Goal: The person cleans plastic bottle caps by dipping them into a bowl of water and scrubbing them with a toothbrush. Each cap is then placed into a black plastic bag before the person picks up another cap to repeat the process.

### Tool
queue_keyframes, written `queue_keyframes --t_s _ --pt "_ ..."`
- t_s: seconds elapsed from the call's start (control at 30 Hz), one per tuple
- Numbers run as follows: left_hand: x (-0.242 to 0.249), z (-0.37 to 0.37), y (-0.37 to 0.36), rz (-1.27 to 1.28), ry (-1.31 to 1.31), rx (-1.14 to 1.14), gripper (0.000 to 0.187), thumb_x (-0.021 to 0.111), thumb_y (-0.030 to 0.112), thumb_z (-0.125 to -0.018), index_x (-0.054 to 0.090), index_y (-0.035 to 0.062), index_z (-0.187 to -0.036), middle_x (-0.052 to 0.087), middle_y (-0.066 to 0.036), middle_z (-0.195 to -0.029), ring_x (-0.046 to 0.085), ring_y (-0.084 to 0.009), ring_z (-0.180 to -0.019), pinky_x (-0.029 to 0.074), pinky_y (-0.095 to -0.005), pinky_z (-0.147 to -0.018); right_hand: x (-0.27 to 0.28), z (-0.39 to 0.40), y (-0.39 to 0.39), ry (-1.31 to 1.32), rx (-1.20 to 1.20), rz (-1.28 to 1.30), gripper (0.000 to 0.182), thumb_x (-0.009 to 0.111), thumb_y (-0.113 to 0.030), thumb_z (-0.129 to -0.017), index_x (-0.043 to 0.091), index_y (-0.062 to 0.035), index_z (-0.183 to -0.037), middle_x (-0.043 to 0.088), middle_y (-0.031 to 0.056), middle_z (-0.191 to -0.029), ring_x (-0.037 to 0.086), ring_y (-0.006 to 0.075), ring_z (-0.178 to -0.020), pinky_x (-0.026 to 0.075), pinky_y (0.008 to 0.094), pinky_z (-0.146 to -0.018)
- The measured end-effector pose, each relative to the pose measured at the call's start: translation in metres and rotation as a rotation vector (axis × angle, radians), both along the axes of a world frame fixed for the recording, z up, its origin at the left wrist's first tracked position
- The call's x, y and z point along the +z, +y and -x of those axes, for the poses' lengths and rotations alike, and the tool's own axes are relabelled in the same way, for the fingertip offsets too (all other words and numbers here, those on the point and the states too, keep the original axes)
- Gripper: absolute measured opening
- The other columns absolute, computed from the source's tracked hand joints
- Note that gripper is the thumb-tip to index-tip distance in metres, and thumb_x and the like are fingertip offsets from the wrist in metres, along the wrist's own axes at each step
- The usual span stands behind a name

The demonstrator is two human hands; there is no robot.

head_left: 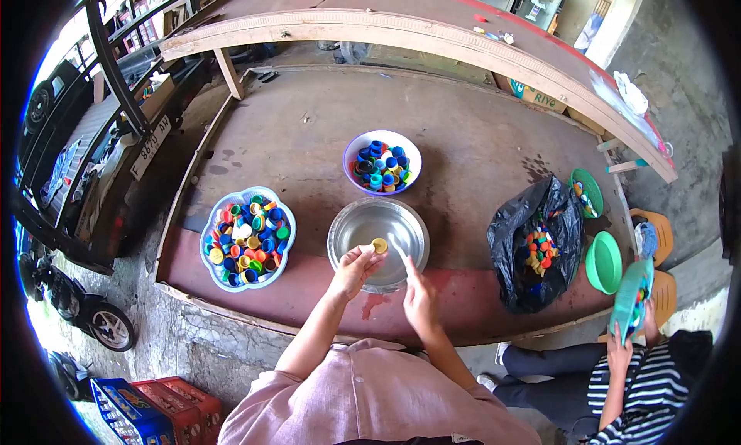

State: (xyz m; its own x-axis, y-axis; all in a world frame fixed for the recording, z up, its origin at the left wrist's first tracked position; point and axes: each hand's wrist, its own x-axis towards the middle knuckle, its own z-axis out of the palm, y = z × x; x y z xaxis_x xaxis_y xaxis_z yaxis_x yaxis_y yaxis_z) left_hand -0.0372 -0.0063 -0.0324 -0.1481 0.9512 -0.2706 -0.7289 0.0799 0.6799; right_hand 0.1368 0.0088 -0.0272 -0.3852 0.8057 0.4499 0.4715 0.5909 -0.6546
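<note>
My left hand (357, 270) pinches a yellow bottle cap (379, 245) over the near part of a steel basin (421, 233). In my right hand (421, 300) is a slim whitish tool (398, 246), pointing forward beside the cap; its exact kind I cannot tell. Just behind the basin stands a white bowl with a purple rim (350, 148), full of mostly blue caps. To the left, a pale blue scalloped basin (207, 248) holds caps of many colours.
At the right lies an open black plastic bag (505, 248) with caps inside. Beside it are a green basket (595, 190) and a green bowl (604, 263). A person in a striped top (644, 387) holds a teal basket (622, 310). A raised wooden shelf (370, 22) spans the back.
</note>
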Motion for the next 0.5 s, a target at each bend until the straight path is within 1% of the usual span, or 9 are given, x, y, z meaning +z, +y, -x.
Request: queue_keyframes --t_s 0.07,0.13,0.2,0.27,0.3,0.37,0.4,0.47,0.5 --pt "0.009 0.000 -0.002 0.017 0.008 -0.018 0.015 0.045 0.012 -0.092 0.049 0.0018 -0.103 0.057 -0.011 -0.106 0.058 -0.0219 -0.101 0.048 -0.0335 -0.089 -0.008 -0.011 0.020 -0.023 -0.033 0.036 0.059 0.049 0.004 -0.078 0.038 -0.0154 -0.133 0.060 0.0168 -0.086 0.061 0.0302 -0.076 0.049 0.0386 -0.064" --pt "0.012 -0.003 -0.002 -0.041 0.386 0.026 0.012 0.045 0.013 -0.093 0.044 0.0013 -0.097 0.056 -0.013 -0.108 0.058 -0.0222 -0.100 0.049 -0.0323 -0.085 0.010 -0.009 0.021 -0.021 -0.017 -0.010 0.057 0.049 0.002 -0.080 0.038 -0.0169 -0.133 0.060 0.0146 -0.084 0.060 0.0295 -0.072 0.049 0.0386 -0.063" --pt "0.012 -0.005 -0.001 -0.019 0.354 0.044 0.011 0.046 0.011 -0.092 0.041 0.0011 -0.094 0.054 -0.013 -0.112 0.056 -0.0232 -0.103 0.049 -0.0336 -0.084 0.021 -0.007 0.016 -0.039 0.094 -0.020 0.055 0.050 -0.001 -0.081 0.039 -0.0195 -0.132 0.060 0.0121 -0.084 0.060 0.0281 -0.069 0.049 0.0388 -0.061" --pt "0.009 -0.006 0.000 -0.168 0.498 0.105 0.011 0.049 0.008 -0.090 0.043 0.0008 -0.096 0.055 -0.012 -0.109 0.055 -0.0192 -0.104 0.047 -0.0308 -0.085 0.027 -0.007 0.012 -0.079 0.112 -0.030 0.054 0.051 -0.005 -0.081 0.040 -0.0215 -0.132 0.060 0.0098 -0.083 0.059 0.0261 -0.067 0.049 0.0374 -0.058" --pt "0.009 -0.005 -0.001 -0.163 0.497 0.111 0.011 0.049 0.008 -0.090 0.043 0.0008 -0.096 0.055 -0.012 -0.109 0.055 -0.0192 -0.104 0.047 -0.0308 -0.085 0.029 -0.007 0.010 -0.104 0.159 -0.029 0.054 0.052 -0.006 -0.081 0.041 -0.0215 -0.131 0.059 0.0094 -0.081 0.059 0.0258 -0.065 0.049 0.0369 -0.056" --pt "0.010 -0.002 -0.005 -0.208 0.618 0.037 0.013 0.052 0.006 -0.088 0.045 0.0004 -0.097 0.056 -0.012 -0.107 0.054 -0.0148 -0.101 0.045 -0.0274 -0.086 0.025 -0.009 0.009 -0.156 0.216 -0.033 0.054 0.053 -0.006 -0.080 0.042 -0.0224 -0.130 0.055 0.0088 -0.073 0.058 0.0258 -0.061 0.048 0.0368 -0.052" --pt "0.013 0.000 -0.008 -0.202 0.621 0.037 0.013 0.052 0.006 -0.088 0.045 0.0004 -0.097 0.056 -0.012 -0.107 0.054 -0.0148 -0.101 0.045 -0.0274 -0.086 0.029 -0.008 0.013 -0.076 0.196 -0.050 0.056 0.053 -0.005 -0.079 0.043 -0.0236 -0.130 0.053 0.0088 -0.071 0.057 0.0266 -0.059 0.047 0.0379 -0.052" --pt "0.021 0.000 -0.010 -0.192 0.591 -0.009 0.011 0.053 0.006 -0.088 0.047 -0.0009 -0.095 0.057 -0.012 -0.108 0.056 -0.0154 -0.099 0.043 -0.0296 -0.090 0.025 -0.019 0.032 -0.222 0.088 0.000 0.056 0.054 -0.004 -0.078 0.044 -0.0244 -0.129 0.053 0.0089 -0.071 0.056 0.0270 -0.058 0.047 0.0375 -0.051" --pt "0.023 0.000 -0.010 -0.179 0.607 -0.017 0.014 0.054 0.005 -0.087 0.046 -0.0013 -0.097 0.057 -0.013 -0.108 0.056 -0.0160 -0.099 0.043 -0.0299 -0.090 0.028 -0.020 0.036 -0.192 0.063 -0.033 0.054 0.054 -0.004 -0.078 0.046 -0.0236 -0.128 0.053 0.0089 -0.071 0.056 0.0269 -0.056 0.046 0.0371 -0.050"
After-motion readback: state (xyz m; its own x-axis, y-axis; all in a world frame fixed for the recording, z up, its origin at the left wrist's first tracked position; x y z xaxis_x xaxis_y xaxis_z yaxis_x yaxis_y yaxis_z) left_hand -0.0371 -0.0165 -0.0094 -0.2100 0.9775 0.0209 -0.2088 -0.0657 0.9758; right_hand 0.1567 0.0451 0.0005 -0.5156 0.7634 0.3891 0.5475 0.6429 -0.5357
